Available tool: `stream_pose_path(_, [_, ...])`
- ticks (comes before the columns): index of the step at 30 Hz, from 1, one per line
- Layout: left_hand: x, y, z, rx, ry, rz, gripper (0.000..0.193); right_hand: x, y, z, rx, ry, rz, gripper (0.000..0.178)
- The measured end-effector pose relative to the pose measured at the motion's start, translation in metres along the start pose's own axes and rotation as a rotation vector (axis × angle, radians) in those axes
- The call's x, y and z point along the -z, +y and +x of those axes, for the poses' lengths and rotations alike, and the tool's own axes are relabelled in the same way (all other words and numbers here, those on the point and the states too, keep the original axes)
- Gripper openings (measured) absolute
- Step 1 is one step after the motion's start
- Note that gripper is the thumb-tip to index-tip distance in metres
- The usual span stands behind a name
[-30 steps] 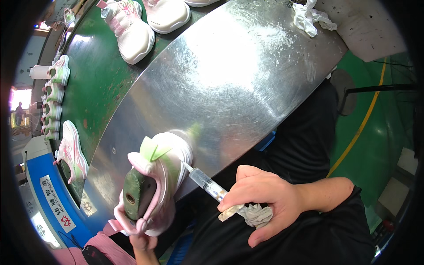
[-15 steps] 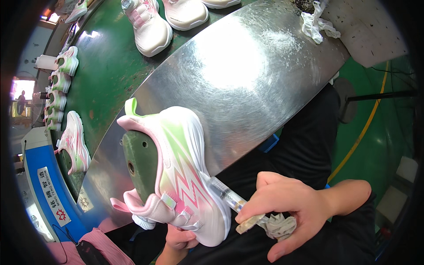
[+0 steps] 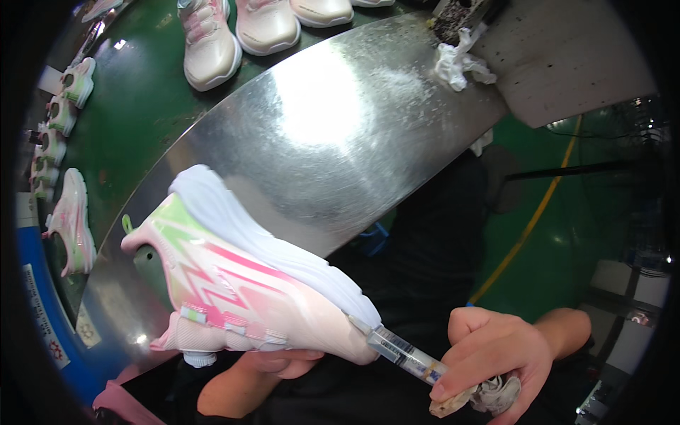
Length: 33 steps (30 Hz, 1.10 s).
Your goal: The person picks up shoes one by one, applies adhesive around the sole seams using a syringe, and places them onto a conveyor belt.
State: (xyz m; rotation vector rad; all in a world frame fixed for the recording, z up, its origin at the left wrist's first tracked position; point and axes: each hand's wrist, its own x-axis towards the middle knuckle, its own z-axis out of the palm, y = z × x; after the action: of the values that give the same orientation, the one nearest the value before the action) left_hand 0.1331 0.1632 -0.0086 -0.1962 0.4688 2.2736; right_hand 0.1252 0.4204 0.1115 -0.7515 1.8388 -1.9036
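Observation:
A pink, white and green sneaker (image 3: 283,297) lies tilted on its side, its white sole (image 3: 234,212) facing up and away from me. A dark green shoe last (image 3: 150,268) fills its opening. My left hand (image 3: 273,363) holds the sneaker from below near the forefoot; part of its fingers is hidden under the shoe. In my right hand (image 3: 499,354) is a clear syringe (image 3: 405,353), its tip at the seam between upper and sole near the toe. A crumpled greyish cloth (image 3: 496,394) is tucked in the same hand, beside the plunger end.
A shiny metal tabletop (image 3: 368,163) stretches out ahead, with a white crumpled tissue (image 3: 457,64) at its far right. Beyond it, a green surface (image 3: 142,106) bears several pale sneakers (image 3: 265,25). More shoes (image 3: 60,113) line the left side. A grey panel (image 3: 567,64) stands far right.
The sneaker has been turned so its sole faces more upward and its toe points right. The syringe tip has passed from the midfoot to the toe seam. My view has shifted.

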Motion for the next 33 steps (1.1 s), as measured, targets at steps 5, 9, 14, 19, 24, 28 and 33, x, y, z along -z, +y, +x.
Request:
stream_pose_path(5, [0.008, 0.001, 0.021, 0.08, -0.018, -0.104, 0.06, 0.003, -0.017, -0.015, -0.055, 0.039, -0.036, 0.056])
stream_pose_path(9, [-0.006, 0.001, 0.034, 0.017, -0.021, -0.118, 0.063, 0.003, -0.024, -0.019, 0.075, 0.072, -0.159, 0.066])
stream_pose_path(14, [-0.02, 0.005, 0.046, 0.017, 0.056, -0.125, 0.07, 0.002, -0.024, -0.023, 0.119, 0.082, -0.271, 0.064])
stream_pose_path(19, [-0.023, 0.006, 0.055, -0.015, 0.006, -0.124, 0.073, -0.002, -0.021, -0.022, 0.143, 0.082, -0.388, 0.061])
stream_pose_path(24, [-0.029, 0.006, 0.062, -0.071, -0.07, -0.188, 0.073, -0.012, -0.019, -0.017, 0.202, 0.122, -0.528, 0.049])
stream_pose_path(28, [-0.037, 0.01, 0.063, -0.08, -0.036, -0.242, 0.056, -0.015, -0.011, -0.013, 0.226, 0.092, -0.793, 0.042])
stream_pose_path(33, [-0.031, 0.007, 0.059, -0.037, -0.071, -0.271, 0.047, -0.03, 0.017, -0.021, 0.258, 0.2, -1.021, 0.033])
